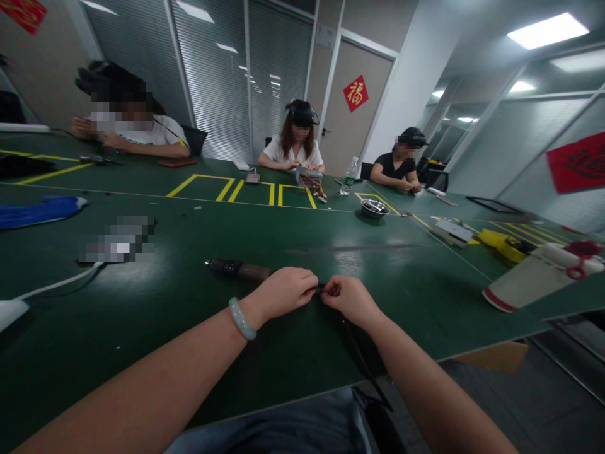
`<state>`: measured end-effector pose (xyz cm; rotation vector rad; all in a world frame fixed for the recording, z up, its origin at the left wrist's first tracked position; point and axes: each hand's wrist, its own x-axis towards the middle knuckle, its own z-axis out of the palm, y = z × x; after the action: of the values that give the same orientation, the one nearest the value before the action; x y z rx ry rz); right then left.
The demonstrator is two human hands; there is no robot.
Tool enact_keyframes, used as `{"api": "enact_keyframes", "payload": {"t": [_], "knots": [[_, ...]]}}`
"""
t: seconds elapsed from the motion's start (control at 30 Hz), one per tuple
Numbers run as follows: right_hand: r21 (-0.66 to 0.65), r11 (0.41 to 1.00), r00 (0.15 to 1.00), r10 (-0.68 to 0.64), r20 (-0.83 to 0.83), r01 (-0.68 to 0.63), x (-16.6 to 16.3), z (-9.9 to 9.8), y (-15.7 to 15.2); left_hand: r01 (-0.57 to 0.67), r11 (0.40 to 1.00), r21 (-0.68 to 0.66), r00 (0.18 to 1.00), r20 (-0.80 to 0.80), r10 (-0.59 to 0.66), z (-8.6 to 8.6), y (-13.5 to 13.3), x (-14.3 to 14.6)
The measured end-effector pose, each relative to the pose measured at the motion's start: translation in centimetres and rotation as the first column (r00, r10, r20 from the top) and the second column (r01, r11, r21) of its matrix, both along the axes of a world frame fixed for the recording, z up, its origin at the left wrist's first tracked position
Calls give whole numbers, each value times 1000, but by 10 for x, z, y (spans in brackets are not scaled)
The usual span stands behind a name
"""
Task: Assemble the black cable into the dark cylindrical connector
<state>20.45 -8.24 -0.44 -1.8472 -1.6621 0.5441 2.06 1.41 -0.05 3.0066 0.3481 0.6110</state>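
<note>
A dark electric screwdriver (241, 270) with a brownish grip lies across the green table, its tip pointing left. My left hand (288, 291), with a pale bangle at the wrist, is closed around its rear end. My right hand (347, 299) is closed in a pinch just to the right, close to the left fingertips. Between the hands shows a short dark piece, too small to make out. From beneath my right hand a black cable (357, 347) runs down over the front table edge. The fingers hide where cable and screwdriver meet.
On the green table (189, 328) stand a metal bowl (375, 209), a water bottle (348, 176) and a leaning white tumbler (539, 274). To the left are a blurred device (123, 239) with a white cable and a blue item (42, 211). Several people sit across.
</note>
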Motion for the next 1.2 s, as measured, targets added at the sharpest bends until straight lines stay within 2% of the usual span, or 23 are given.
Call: {"api": "enact_keyframes", "payload": {"t": [0.4, 0.63, 1.2], "knots": [[-3, 1000, 1000, 5, -7, -5, 0, -2, 1, -53, 998, 19, 999, -1, 53, 3, -6, 2], [21, 999, 998, -37, 59, 36, -1, -2, 0, -40, 999, 13, 999, 4, 40, 2, -4, 0], [83, 993, 973, 65, 223, -86, -8, 11, -4, -11, 1000, 1, 1000, 5, 11, 3, -2, -2]]}}
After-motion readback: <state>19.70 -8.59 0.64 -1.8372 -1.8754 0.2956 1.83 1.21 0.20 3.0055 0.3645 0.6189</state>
